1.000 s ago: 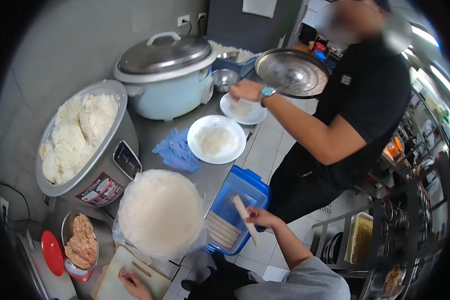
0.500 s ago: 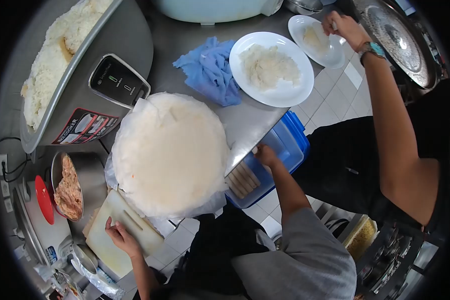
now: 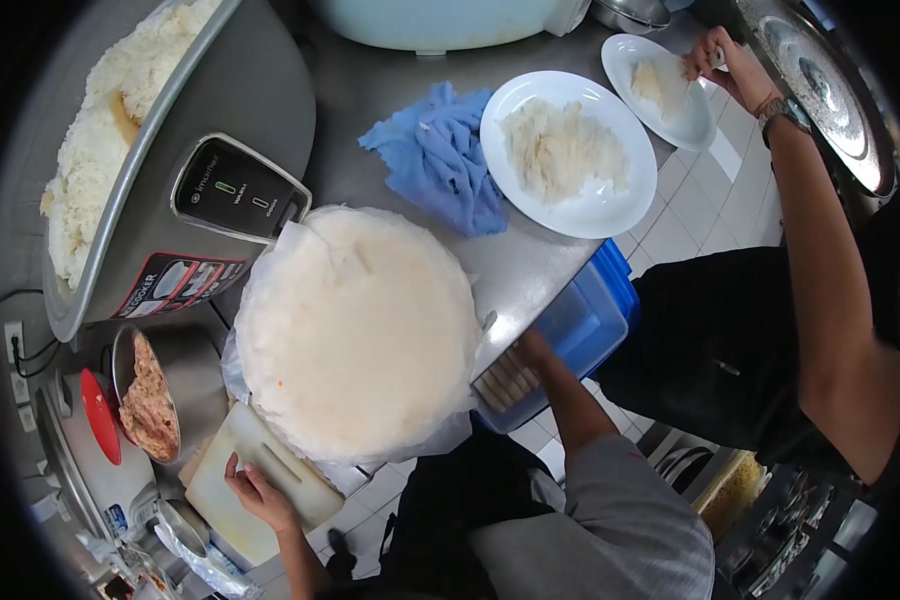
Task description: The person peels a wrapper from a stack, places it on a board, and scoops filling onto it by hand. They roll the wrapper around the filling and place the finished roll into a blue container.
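Note:
My left hand (image 3: 261,497) rests over a cream cutting board (image 3: 245,535), fingers apart, holding nothing. Inside a blue plastic tub (image 3: 580,315) below the table edge, my right hand (image 3: 533,352) is beside pale rolls (image 3: 505,385) lying in a row; its fingers are mostly hidden. Between my arms sits a tall stack of round, thin, off-white wrappers (image 3: 360,340) on clear plastic. A metal pot (image 3: 195,395) tilted towards the left holds pinkish minced filling (image 3: 150,405).
A large rice cooker (image 3: 260,110) full of rice stands at left. A blue cloth (image 3: 440,165) and a white plate (image 3: 635,200) with shredded pale food lie behind the wrappers. At right, a co-worker's hand (image 3: 735,70) reaches over a smaller plate (image 3: 625,60).
My right hand has moved down onto the rolls in the tub; a white end showed at its fingers before. The camera view has shifted slightly. The co-worker's hand has turned above the small plate.

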`<state>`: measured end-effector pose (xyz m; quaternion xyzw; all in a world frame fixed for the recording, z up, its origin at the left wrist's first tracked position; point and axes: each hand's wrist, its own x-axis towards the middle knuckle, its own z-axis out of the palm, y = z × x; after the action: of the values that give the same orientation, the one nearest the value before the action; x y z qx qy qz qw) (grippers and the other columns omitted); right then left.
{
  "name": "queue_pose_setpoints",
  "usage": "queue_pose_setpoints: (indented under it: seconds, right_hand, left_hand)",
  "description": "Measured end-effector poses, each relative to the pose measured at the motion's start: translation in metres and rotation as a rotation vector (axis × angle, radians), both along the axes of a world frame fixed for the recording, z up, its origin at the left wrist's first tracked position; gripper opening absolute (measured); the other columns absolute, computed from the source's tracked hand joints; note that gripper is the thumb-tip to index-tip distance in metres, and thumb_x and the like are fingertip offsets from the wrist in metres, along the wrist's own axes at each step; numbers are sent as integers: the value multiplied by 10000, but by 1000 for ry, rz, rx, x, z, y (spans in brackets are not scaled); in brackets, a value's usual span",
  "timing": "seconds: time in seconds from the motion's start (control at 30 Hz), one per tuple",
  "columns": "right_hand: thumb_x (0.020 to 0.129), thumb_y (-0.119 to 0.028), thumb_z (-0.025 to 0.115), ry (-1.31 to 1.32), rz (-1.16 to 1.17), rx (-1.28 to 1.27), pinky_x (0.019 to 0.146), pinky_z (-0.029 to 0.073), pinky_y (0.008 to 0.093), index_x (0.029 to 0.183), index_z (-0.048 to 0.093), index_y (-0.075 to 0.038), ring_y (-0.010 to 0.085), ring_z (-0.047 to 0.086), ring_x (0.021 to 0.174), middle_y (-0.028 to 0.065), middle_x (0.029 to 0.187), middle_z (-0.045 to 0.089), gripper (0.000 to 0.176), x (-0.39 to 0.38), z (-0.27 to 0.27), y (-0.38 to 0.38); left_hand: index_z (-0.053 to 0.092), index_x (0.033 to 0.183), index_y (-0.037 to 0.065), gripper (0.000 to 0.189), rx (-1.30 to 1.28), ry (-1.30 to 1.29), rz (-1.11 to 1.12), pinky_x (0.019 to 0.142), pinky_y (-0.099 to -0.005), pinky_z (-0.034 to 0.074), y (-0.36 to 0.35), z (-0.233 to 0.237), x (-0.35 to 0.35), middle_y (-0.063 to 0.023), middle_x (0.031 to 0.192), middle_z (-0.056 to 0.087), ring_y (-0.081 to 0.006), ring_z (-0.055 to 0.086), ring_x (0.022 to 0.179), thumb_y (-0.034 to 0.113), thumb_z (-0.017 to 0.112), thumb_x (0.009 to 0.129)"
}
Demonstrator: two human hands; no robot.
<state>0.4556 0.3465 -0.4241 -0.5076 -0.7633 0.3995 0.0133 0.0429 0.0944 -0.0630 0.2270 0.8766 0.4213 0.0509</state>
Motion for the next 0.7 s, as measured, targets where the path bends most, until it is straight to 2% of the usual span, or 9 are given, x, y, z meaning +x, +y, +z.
queue_pose_setpoints:
  seconds: [0.07,0.1,0.2,0.33,0.47,0.53,0.63,0.7]
  right_hand:
    - [831,-36,480,71,85,-33,928,449,483,1386,379,-116,480,526,1108,293,1250,527,569,8,-14,8]
    - [805,-15,478,90,96,135,916,463,454,1328,463,-110,458,544,1091,261,1222,561,532,12,-62,9]
    - [792,-10,488,153,39,217,919,464,446,1291,497,-102,441,550,1091,248,1198,577,508,1,-66,31]
    - [774,-3,502,206,-37,242,922,465,434,1242,543,-91,419,558,1091,230,1167,598,478,-21,-49,41]
    - [757,4,515,198,-52,214,925,466,423,1193,588,-81,397,567,1091,212,1136,618,450,-3,-23,44]
    - [748,8,522,115,-41,55,927,466,417,1169,610,-76,386,571,1091,203,1120,629,438,13,2,41]
    - [727,24,553,-105,25,-338,965,445,409,1230,567,-82,385,560,1112,212,1175,605,515,35,50,22]
    - [724,32,562,34,-53,-166,989,425,406,1270,531,-90,388,540,1140,224,1212,576,560,28,53,-8]
  left_hand:
    - [485,1202,29,259,-10,0,-2,569,-204,283,0,0,0,53,732,373,-48,319,643,198,473,1006]
    - [487,1195,29,253,-13,0,-1,567,-204,281,1,1,1,54,732,373,-47,318,642,195,472,1006]
    - [498,1173,28,233,-21,12,-11,564,-204,278,2,1,-1,56,734,370,-45,313,642,188,468,1007]
    - [517,1145,27,214,-51,10,3,565,-203,278,4,4,1,56,741,364,-44,305,645,182,463,1008]
    - [521,1141,24,217,-49,29,-24,567,-203,276,-1,-1,-4,55,748,362,-46,303,651,185,461,1010]
    - [521,1146,22,222,-44,38,-30,568,-205,277,-1,0,-5,55,750,366,-47,306,653,188,459,1010]
    - [519,1157,20,231,-23,3,-23,572,-204,283,5,5,1,55,758,377,-45,310,656,189,457,1010]
    - [517,1166,26,235,-16,-8,-22,566,-201,288,5,5,0,56,749,386,-41,317,645,190,457,1009]
